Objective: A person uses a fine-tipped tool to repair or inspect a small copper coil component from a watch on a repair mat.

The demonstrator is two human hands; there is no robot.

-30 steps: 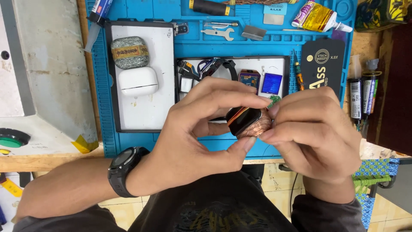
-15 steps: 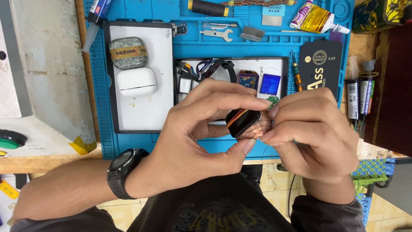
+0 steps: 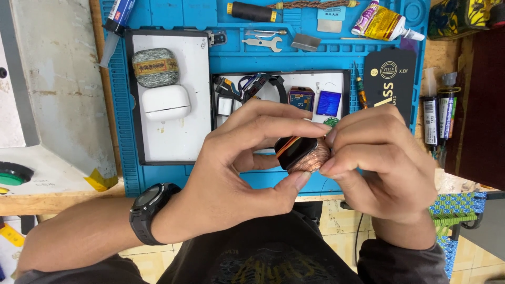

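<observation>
Both hands meet above the front edge of a blue work mat [image 3: 231, 55]. My left hand [image 3: 239, 163], with a black wristwatch [image 3: 149, 210] on its wrist, pinches a small black-faced watch body [image 3: 295, 150] between thumb and fingers. A coppery, ridged part [image 3: 314, 158] sits against the watch body on its right side. My right hand [image 3: 381, 158] grips that coppery side with thumb and forefinger. The underside of the piece is hidden by my fingers.
A white tray [image 3: 173, 137] holds a white earbud case [image 3: 166, 102] and a grey woven pouch [image 3: 155, 67]. A second tray [image 3: 336, 79] holds small parts and a blue chip [image 3: 329, 102]. A screwdriver [image 3: 252, 10], tweezers, a glue tube [image 3: 384, 21] and a black card [image 3: 392, 81] lie behind.
Both hands and the watch body stay almost still. The piece has tilted very slightly between my fingers.
</observation>
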